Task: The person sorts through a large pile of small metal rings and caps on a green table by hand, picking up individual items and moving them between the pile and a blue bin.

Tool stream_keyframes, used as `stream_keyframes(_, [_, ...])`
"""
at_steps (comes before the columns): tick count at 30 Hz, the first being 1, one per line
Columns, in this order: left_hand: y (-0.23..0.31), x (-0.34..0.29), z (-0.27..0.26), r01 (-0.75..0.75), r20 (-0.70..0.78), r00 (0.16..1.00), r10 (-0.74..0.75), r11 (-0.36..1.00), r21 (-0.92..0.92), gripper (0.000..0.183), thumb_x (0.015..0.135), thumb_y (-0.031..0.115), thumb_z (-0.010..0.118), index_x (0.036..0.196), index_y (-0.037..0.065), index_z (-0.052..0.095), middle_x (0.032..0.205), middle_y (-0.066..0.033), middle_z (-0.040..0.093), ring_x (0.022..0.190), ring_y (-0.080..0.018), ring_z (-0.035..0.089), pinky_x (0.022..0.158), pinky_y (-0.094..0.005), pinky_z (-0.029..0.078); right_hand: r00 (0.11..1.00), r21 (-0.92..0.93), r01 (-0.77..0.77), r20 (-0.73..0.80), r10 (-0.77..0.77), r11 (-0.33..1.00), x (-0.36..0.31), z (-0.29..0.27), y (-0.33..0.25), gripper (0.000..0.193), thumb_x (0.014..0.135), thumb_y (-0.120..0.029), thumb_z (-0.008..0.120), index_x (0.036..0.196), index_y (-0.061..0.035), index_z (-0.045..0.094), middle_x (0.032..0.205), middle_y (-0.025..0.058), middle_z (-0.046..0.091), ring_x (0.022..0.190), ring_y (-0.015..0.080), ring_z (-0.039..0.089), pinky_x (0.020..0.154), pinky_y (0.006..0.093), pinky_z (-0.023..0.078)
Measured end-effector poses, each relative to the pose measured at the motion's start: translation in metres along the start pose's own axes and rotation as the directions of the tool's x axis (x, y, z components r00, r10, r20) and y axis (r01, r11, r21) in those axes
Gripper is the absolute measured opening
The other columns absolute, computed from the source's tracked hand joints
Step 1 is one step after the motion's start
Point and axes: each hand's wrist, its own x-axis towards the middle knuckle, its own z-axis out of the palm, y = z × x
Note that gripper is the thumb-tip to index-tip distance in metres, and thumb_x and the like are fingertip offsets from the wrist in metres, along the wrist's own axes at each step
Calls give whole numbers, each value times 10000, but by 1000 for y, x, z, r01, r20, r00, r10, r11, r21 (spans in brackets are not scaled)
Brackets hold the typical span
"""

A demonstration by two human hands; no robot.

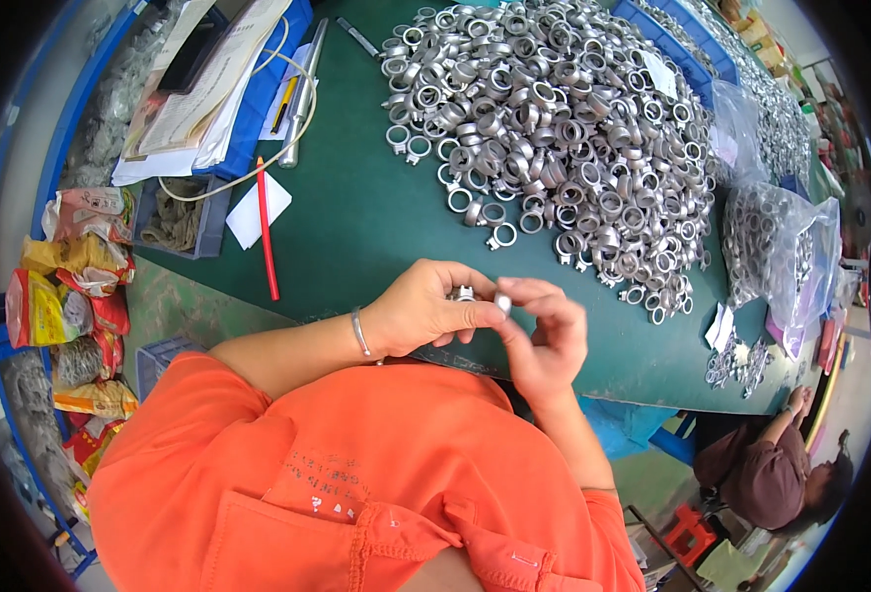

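Close in front of my body, both hands meet over the near edge of the table. My left hand [417, 314] is closed, with a small grey metal ring [464, 293] showing between thumb and fingers. At its thumb tip sits a shiny metal piece [502, 302], pinched by the thumb and forefinger of my right hand [548, 333]. Fingers partly cover that piece, so I cannot tell its full shape. Beyond the hands lies a big heap of grey metal rings [554, 128], many with small lugs. One loose ring [501, 236] rests at the heap's near edge.
A red pencil [266, 237] and white paper [258, 210] lie left on the green table [346, 217]. Papers [184, 109] top a blue bin farther left. Bags of rings [776, 247] stand at right, beyond them a blue tray [687, 49]. Another person [766, 474] sits lower right.
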Motion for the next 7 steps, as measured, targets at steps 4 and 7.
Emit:
stream_keyframes(4, [-4, 1, -4, -276, -70, 951, 301, 929, 247, 259, 722, 105, 751, 930, 24, 620, 748, 14, 606, 575, -16, 497, 486, -174, 395, 998, -121, 12, 59, -5, 993, 13, 3, -8, 313, 677, 156, 558, 943, -5, 519, 1042, 172, 589, 953, 299, 584, 817, 358, 473])
stream_keyframes(7, [-6, 0, -11, -386, -39, 890, 455, 794, 470, 295, 696, 93, 766, 951, 65, 621, 849, 17, 646, 634, -13, 514, 583, -162, 420, 994, -411, 31, 112, 17, 911, 27, -5, -2, 308, 708, 114, 534, 992, -8, 529, 1070, 172, 566, 968, 310, 573, 845, 370, 462])
